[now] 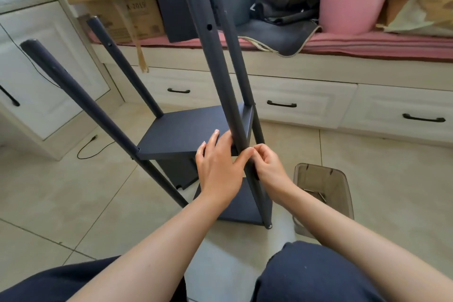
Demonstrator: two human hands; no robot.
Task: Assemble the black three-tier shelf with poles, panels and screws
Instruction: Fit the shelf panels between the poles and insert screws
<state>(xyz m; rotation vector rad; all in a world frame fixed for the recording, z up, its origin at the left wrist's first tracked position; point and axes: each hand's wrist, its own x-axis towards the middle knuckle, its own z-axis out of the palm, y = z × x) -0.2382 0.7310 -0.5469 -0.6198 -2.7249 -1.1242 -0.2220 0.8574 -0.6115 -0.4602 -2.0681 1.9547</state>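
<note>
1. The part-built shelf [196, 135] stands on the floor [73, 191] before the seated person: four poles, two panels fitted.
2. The left hand [218, 167] lies with straight fingers against the middle panel [186, 130] and near pole [220, 68].
3. The right hand [267, 164] pinches at that pole, fingers curled.
4. Judgement: poles are rigid and smooth, likely slippery; panels stiff and light. Grip each pole close to its joint.
5. A tray [326, 193] with hardware sits just beside.

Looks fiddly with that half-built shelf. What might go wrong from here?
The near pole leans across its neighbour; if it slips from the left hand, it may miss the middle panel. The right hand pinches something small at the pole, and it might drop beside the plastic bin.
</note>
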